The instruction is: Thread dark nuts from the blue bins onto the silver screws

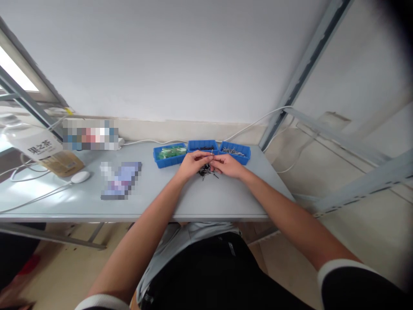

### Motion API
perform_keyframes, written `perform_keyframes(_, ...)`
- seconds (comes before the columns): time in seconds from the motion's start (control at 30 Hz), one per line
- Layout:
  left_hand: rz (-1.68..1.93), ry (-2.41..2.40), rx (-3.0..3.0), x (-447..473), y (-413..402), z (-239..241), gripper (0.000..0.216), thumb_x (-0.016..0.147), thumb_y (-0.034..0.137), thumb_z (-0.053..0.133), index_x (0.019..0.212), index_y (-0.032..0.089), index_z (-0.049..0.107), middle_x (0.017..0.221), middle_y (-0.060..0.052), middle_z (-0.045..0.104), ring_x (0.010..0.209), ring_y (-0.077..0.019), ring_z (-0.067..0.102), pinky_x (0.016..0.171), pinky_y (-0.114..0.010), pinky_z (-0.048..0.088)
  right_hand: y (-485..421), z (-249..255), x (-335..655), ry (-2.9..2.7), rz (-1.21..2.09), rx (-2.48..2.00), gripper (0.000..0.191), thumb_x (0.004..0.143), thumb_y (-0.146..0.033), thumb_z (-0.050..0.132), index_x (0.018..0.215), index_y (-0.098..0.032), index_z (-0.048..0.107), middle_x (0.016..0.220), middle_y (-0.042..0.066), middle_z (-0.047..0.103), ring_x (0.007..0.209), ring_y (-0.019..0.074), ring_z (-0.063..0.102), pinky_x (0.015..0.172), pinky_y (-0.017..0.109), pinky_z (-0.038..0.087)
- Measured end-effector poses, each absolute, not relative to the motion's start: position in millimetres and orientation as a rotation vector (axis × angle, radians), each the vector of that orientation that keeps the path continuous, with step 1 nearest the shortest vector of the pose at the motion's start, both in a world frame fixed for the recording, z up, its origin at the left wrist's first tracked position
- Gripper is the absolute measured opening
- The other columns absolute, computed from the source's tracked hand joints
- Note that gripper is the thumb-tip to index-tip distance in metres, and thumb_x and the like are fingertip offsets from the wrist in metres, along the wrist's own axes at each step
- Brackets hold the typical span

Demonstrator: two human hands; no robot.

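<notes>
My left hand and my right hand meet over the desk, fingertips touching. Between their pinched fingers a thin silvery metal piece, like a screw, sticks up; its lower part is hidden. Just beneath the fingers lies a small pile of dark and silvery screw-like pieces, partly covered by both hands. Behind the hands stand three blue bins: the left bin has green and clear small plastic pieces, the middle bin has small black parts, and the right bin has loose thin silvery pieces.
On the left of the grey desk stand a large bottle and a white round device with a cable. A blurred flat item lies nearer the middle. White cables run along the wall; metal frame posts rise at the sides.
</notes>
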State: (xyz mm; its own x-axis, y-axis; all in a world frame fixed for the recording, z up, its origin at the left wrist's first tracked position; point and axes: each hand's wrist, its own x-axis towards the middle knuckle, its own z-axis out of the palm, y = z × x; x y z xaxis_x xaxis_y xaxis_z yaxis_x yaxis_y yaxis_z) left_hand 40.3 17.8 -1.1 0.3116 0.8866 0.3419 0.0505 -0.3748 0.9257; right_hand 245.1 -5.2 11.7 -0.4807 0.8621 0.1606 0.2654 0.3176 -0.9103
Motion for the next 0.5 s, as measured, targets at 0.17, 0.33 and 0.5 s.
perform_keyframes(0.17,1.126,0.885,1.532,42.6,10.2,6.8,0.038,0.080,0.047,0.082,0.103,0.016,0.082,0.092,-0.008,0.078,0.079,-0.0177,0.066,0.078,-0.032,0.053,-5.4,12.0,242.1,-1.878,1.119,-1.007,0.042,0.095,-0.055,0.060,0.081,-0.017,0.067,0.068,0.000,0.064,0.056,0.0106,0.051,0.057,0.024,0.040)
perform_keyframes(0.33,1.116,0.849,1.576,41.6,12.9,2.9,0.039,0.079,0.046,0.083,0.104,0.016,0.081,0.095,-0.009,0.078,0.081,-0.0185,0.068,0.078,-0.032,0.054,2.1,5.5,246.3,-1.830,1.124,-1.059,0.038,0.094,-0.053,0.061,0.087,-0.017,0.068,0.075,0.001,0.068,0.055,0.0104,0.049,0.054,0.024,0.038)
perform_keyframes(0.5,1.145,0.867,1.749,39.6,18.3,-3.6,0.034,0.079,0.047,0.083,0.100,0.019,0.083,0.098,-0.010,0.077,0.089,-0.0216,0.069,0.082,-0.034,0.054,4.3,2.1,248.6,-1.888,1.099,-1.064,0.033,0.095,-0.047,0.059,0.096,-0.017,0.070,0.077,0.000,0.068,0.056,0.0107,0.049,0.053,0.024,0.037)
